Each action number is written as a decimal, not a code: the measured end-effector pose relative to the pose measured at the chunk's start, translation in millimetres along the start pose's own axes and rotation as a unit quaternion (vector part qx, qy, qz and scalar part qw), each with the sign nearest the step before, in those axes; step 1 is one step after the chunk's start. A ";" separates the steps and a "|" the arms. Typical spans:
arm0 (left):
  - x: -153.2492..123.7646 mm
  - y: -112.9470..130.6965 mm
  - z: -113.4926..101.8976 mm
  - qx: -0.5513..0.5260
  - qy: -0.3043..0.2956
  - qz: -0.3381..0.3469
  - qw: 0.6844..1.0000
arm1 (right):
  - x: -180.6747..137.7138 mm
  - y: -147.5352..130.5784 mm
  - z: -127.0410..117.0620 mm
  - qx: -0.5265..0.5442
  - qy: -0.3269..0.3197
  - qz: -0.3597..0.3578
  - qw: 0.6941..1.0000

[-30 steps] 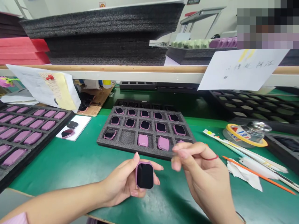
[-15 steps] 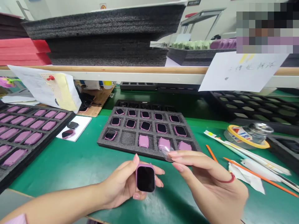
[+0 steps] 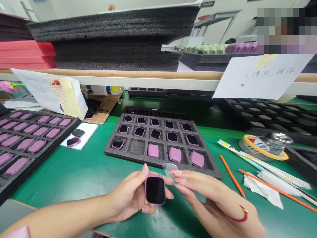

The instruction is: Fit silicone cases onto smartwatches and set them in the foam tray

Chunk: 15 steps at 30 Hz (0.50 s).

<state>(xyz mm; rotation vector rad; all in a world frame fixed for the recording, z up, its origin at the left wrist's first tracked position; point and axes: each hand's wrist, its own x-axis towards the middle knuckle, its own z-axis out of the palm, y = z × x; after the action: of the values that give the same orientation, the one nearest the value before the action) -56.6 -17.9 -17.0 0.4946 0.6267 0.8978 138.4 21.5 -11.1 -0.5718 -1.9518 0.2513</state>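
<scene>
My left hand (image 3: pixel 131 195) is closed around a purple smartwatch case (image 3: pixel 155 189), its dark screen facing up toward me. Just to the right, my right hand (image 3: pixel 210 198) pinches a thin clear film (image 3: pixel 169 169) by its edge. The film hangs above and to the right of the watch, apart from the screen. Beyond both hands lies a grey foam tray (image 3: pixel 135 147) of purple watch cases; most show dark screens, while three in the front row lie back side up. One front-row pocket holds no watch.
Left stands another foam tray (image 3: pixel 53 142) of purple cases, near a white pad (image 3: pixel 86 134) with two watches. On the right are a tape roll around a glass jar (image 3: pixel 267 147), orange sticks (image 3: pixel 231 175), brushes and crumpled tissue (image 3: pixel 264 191). A shelf (image 3: pixel 138 75) with foam stacks spans the back.
My right hand has moved left and slightly down, bringing the clear film closer to the watch. My left hand holds the watch nearly still. The view has shifted slightly.
</scene>
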 end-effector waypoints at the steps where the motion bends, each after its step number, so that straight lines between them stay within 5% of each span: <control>1: 0.0 0.1 0.1 -0.001 0.000 0.000 1.000 | 0.4 -0.1 0.4 0.007 -0.004 -0.001 1.000; 9: -0.3 -0.4 1.5 -0.030 0.024 -0.012 0.999 | -12.9 -0.3 4.4 0.081 -0.115 -0.040 0.989; 15: 1.8 -3.1 -1.0 -0.011 0.035 0.005 0.999 | -10.8 -1.3 13.4 0.042 -0.106 -0.111 0.987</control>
<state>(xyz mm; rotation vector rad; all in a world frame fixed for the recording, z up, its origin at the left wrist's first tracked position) -54.7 -17.9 -20.2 0.4479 0.6780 0.9333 129.8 16.0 -25.0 -0.2777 -2.1783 0.2609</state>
